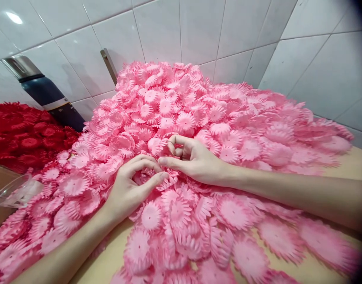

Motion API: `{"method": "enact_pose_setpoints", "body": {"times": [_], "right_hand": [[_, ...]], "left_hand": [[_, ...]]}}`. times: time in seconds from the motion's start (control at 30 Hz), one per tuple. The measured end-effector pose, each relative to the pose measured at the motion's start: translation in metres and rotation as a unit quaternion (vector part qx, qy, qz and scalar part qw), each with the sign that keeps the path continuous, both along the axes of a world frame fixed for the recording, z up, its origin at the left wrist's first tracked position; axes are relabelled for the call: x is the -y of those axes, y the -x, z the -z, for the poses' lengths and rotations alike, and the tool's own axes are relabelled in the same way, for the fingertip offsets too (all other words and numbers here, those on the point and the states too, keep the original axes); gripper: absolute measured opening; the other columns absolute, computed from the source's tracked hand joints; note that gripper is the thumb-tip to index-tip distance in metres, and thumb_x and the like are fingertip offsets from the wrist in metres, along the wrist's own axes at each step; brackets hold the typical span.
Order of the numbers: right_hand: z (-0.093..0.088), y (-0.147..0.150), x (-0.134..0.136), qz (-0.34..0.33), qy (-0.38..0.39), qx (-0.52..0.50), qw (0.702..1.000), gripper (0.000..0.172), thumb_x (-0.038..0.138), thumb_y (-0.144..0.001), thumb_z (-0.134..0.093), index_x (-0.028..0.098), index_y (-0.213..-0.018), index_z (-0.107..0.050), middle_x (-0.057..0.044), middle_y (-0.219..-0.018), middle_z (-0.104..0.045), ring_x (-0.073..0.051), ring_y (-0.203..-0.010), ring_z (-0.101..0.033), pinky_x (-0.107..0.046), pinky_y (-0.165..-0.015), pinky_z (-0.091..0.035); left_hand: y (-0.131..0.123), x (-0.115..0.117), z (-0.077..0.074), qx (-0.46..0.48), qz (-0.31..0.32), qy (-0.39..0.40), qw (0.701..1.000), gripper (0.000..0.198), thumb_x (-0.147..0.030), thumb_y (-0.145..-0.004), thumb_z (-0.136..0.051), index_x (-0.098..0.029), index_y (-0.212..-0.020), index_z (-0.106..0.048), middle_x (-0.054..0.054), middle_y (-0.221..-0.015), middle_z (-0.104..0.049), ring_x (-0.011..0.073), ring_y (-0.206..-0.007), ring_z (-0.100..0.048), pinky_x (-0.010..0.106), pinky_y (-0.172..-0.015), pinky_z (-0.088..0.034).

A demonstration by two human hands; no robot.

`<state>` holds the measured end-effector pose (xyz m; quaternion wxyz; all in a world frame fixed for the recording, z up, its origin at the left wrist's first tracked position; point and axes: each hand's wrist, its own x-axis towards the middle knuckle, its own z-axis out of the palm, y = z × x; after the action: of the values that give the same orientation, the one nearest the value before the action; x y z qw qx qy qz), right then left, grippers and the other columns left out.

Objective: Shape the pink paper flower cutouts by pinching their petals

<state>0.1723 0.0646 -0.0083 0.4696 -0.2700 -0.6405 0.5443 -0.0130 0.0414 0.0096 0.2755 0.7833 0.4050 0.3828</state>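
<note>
My left hand (136,177) and my right hand (192,159) meet low over a large heap of pink flower petal pieces (166,106), thin round layers with scalloped edges and a small centre hole. The left fingers curve towards the thumb, with a pink flower petal piece (170,182) showing at the thumb tip. My right thumb tip touches or nearly touches the left fingertips. Its index finger bends down above the thumb and the others curl inward. Whatever the right fingers pinch, if anything, is too small or hidden to make out.
A heap of red petal pieces (30,138) lies at the left, with a dark blue bottle (55,94) behind it. A clear plastic cup (17,193) and a cardboard box (2,177) stand at the left edge. White tiled walls (198,31) close off the back and right.
</note>
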Motion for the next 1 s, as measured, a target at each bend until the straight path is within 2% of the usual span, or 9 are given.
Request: {"method": "enact_pose_setpoints", "body": {"times": [0.17, 0.3, 0.57, 0.67, 0.83, 0.97, 1.0], "right_hand": [[-0.0004, 0.0003, 0.0017, -0.030, -0.004, 0.019, 0.999, 0.041, 0.029, -0.075, -0.078, 0.019, -0.070, -0.039, 0.008, -0.062, -0.035, -0.006, -0.054, -0.029, -0.022, -0.047, -0.023], [-0.0005, 0.0007, 0.0023, -0.026, 0.006, 0.014, 1.000, 0.041, 0.033, -0.076, -0.077, 0.020, -0.072, -0.039, 0.008, -0.062, -0.033, -0.006, -0.055, -0.027, -0.023, -0.047, -0.023], [0.0036, -0.0001, 0.0002, -0.046, -0.035, 0.025, 0.998, 0.037, 0.034, -0.076, -0.077, 0.020, -0.076, -0.043, 0.006, -0.068, -0.037, -0.007, -0.058, -0.031, -0.024, -0.050, -0.026], [0.0037, -0.0004, -0.0007, -0.057, -0.024, 0.012, 0.998, 0.038, 0.033, -0.073, -0.079, 0.020, -0.078, -0.044, 0.006, -0.071, -0.039, -0.008, -0.060, -0.033, -0.024, -0.052, -0.027], [0.0013, 0.0009, -0.0012, -0.003, 0.012, 0.000, 1.000, 0.041, 0.029, -0.070, -0.082, 0.019, -0.075, -0.043, 0.008, -0.066, -0.034, -0.007, -0.058, -0.028, -0.024, -0.051, -0.023], [-0.0016, 0.0019, -0.0007, 0.007, 0.025, -0.022, 0.999, 0.041, 0.025, -0.069, -0.082, 0.019, -0.073, -0.041, 0.009, -0.062, -0.035, -0.005, -0.055, -0.029, -0.023, -0.050, -0.023], [-0.0023, 0.0018, -0.0005, 0.013, 0.025, -0.024, 0.999, 0.041, 0.025, -0.068, -0.082, 0.018, -0.071, -0.041, 0.009, -0.062, -0.035, -0.005, -0.054, -0.030, -0.023, -0.049, -0.023]], "left_hand": [[0.0023, -0.0003, 0.0032, -0.022, -0.039, -0.014, 0.999, 0.007, -0.023, -0.077, -0.072, -0.019, -0.072, -0.070, 0.000, -0.071, -0.063, 0.0135, -0.066, -0.058, 0.025, -0.064, -0.047], [0.0007, 0.0005, 0.0031, -0.021, -0.049, -0.004, 0.999, 0.003, -0.022, -0.078, -0.071, -0.020, -0.077, -0.072, 0.000, -0.073, -0.065, 0.0142, -0.068, -0.059, 0.025, -0.065, -0.047], [-0.0009, 0.0012, -0.0007, -0.018, -0.076, 0.016, 0.997, 0.012, -0.025, -0.078, -0.070, -0.018, -0.069, -0.069, 0.001, -0.071, -0.066, 0.0141, -0.065, -0.058, 0.026, -0.065, -0.046], [0.0003, -0.0006, 0.0000, 0.022, -0.088, 0.038, 0.995, 0.012, -0.025, -0.078, -0.068, -0.018, -0.069, -0.067, 0.000, -0.071, -0.063, 0.0145, -0.067, -0.057, 0.026, -0.065, -0.045], [-0.0057, 0.0012, 0.0017, 0.126, -0.130, 0.066, 0.981, 0.011, -0.021, -0.080, -0.062, -0.020, -0.070, -0.060, -0.002, -0.072, -0.057, 0.0134, -0.071, -0.052, 0.024, -0.068, -0.044], [-0.0057, -0.0014, 0.0051, 0.126, -0.173, 0.051, 0.975, 0.008, -0.022, -0.083, -0.057, -0.021, -0.075, -0.055, -0.001, -0.075, -0.053, 0.0139, -0.071, -0.049, 0.024, -0.066, -0.044], [-0.0030, -0.0041, 0.0062, 0.117, -0.188, 0.043, 0.974, 0.011, -0.022, -0.087, -0.050, -0.021, -0.077, -0.054, 0.000, -0.075, -0.052, 0.0144, -0.070, -0.049, 0.025, -0.064, -0.044]]}}
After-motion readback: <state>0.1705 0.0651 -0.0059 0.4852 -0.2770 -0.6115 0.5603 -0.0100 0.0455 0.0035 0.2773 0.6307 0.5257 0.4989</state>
